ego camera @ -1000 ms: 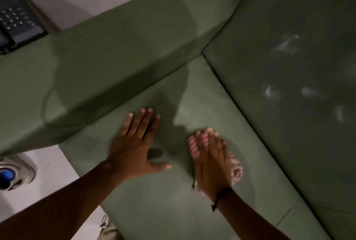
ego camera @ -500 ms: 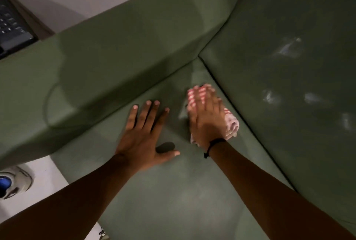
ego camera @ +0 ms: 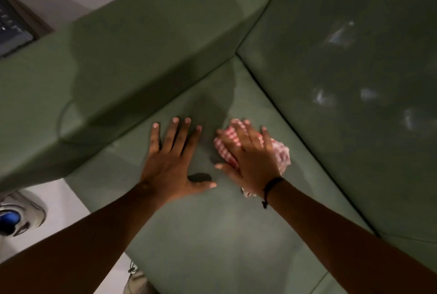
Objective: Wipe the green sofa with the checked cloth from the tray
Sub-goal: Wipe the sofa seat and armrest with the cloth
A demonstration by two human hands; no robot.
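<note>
The green sofa (ego camera: 212, 234) fills most of the view: a flat seat cushion, a broad armrest on the left and a darker backrest on the right bearing pale smudges. The checked cloth (ego camera: 281, 154), red and white, lies bunched on the seat cushion near the backrest seam, mostly covered from above.
</note>
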